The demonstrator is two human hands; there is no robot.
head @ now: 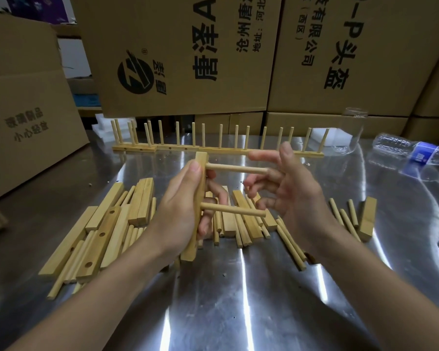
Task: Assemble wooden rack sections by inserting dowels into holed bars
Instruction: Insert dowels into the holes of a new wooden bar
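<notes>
Head view | left grip (180, 206) wrapped round holed bar (201, 159), two dowels (236, 168) seated, pointing toward right grip (289, 196), spread loose, holding nothing | finished sections (213, 149) stand beyond both grips | loose bars (104, 231) and loose dowels (289, 239) lie beneath them on bench (238, 300): much seemingly left.

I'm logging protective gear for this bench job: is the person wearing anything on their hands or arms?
Nothing shows. The left hand and right hand are bare, with no gloves, rings or watch. The left forearm and right forearm are bare down to the picture's edge, with no sleeve or cuff in view. The nails look short and unpainted.
</notes>
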